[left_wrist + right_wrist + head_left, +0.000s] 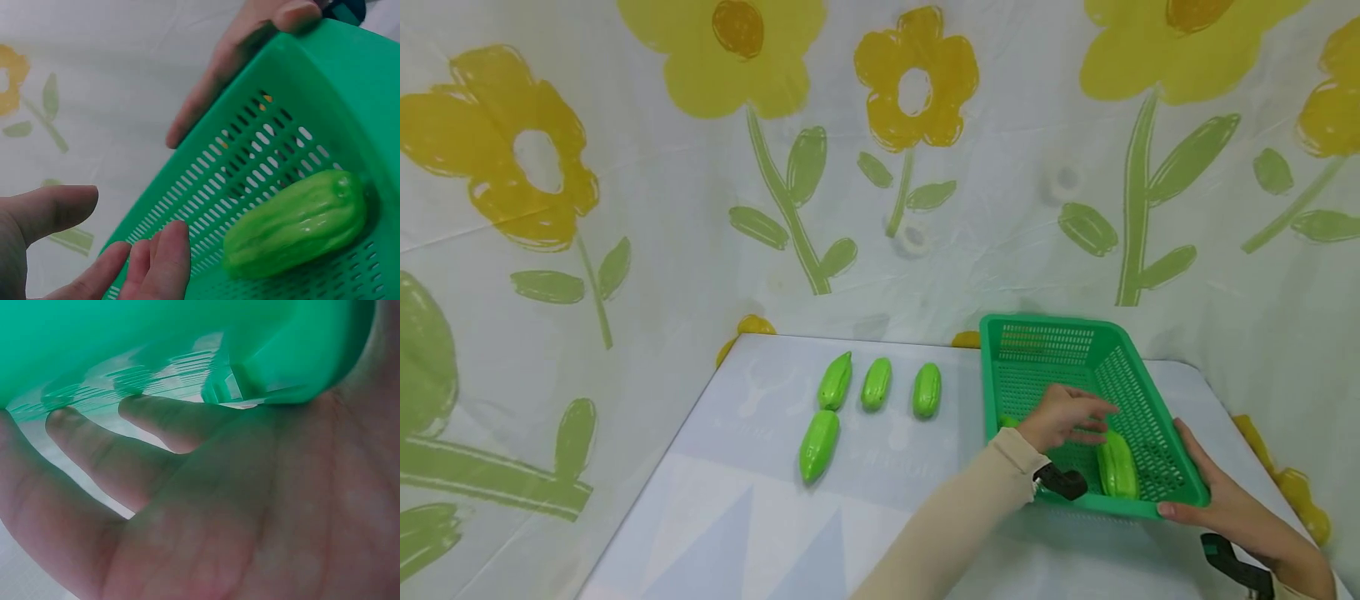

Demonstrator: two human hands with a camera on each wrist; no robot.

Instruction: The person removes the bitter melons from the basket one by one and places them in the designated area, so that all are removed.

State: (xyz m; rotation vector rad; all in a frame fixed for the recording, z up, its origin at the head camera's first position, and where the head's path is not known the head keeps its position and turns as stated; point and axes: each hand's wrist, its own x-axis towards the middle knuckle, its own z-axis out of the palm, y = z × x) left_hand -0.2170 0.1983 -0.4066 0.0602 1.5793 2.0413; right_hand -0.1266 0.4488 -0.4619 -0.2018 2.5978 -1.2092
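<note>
A green plastic basket (992, 375) stands on the right part of the table. My right hand (1240, 508) holds its near right corner, the thumb over the rim and the fingers along the outer wall. Inside the basket lies a glossy green ridged vegetable (1117, 467), seen whole in the left wrist view. Another green vegetable (1008, 422) partly shows by the left wall, mostly hidden by my left arm. Over the basket hovers my left hand (1067, 414), fingers loosely extended, thumb apart from them (156, 262), nothing held between them.
Several similar green vegetables lie left of the basket: two end to end, an upper one (835, 382) and a lower one (818, 446), then a middle one (876, 383) and one nearer the basket (927, 390). A flower-printed curtain (1000, 208) encloses the table (730, 467).
</note>
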